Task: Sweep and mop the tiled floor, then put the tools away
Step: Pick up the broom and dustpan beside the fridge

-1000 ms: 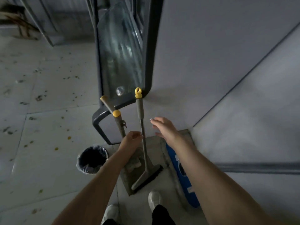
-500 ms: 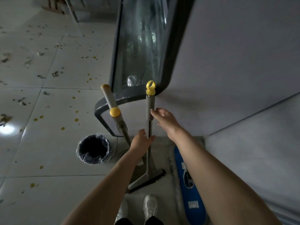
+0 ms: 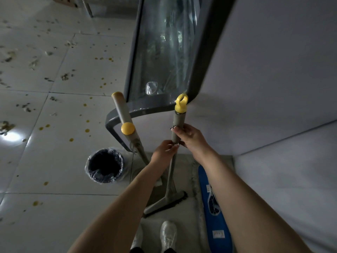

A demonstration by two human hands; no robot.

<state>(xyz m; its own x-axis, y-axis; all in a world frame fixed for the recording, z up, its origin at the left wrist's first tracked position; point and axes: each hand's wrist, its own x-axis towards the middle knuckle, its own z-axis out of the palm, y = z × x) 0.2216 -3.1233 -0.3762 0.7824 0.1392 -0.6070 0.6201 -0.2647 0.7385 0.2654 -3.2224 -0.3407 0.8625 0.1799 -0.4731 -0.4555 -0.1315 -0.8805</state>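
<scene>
Head view, looking down along both bare forearms. Closed now round the tall grey broom with the yellow ring cap point(image 3: 171, 172): right hand point(image 3: 189, 137) high on the thicker grey sleeve just under the cap, left hand point(image 3: 162, 152) just below it on the thin shaft, the two hands almost meeting. A second ago, neither of them on it: right hand spread and reaching, left hand lower down between the two shafts. Half a second ago, only a first touch from the right.

So, a grasp freshly made. Broom upright, bristle head down on the floor just ahead of the white shoes point(image 3: 168, 234), close to the pale wall point(image 3: 273, 70). Untouched just beside it: grey long-handled dustpan with the round yellow knob point(image 3: 125, 123), leaning towards the grey-framed glass panel point(image 3: 164, 52).

Judged from this: broom taken up to begin sweeping rather than to be stowed, given the many yellow spots and dark crumbs scattered over the pale tiled floor point(image 3: 54, 161). Sweeping barely opened; mopping and putting away yet to come. No mop in sight.

As for writing: no brand mark or lettering visible on broom or dustpan. On the blue oblong board point(image 3: 215, 207) lying along the wall, a white graphic and a small white label, both too small and dim to read. Near the dustpan, a round bin with a black liner point(image 3: 104, 165), unmarked.
</scene>
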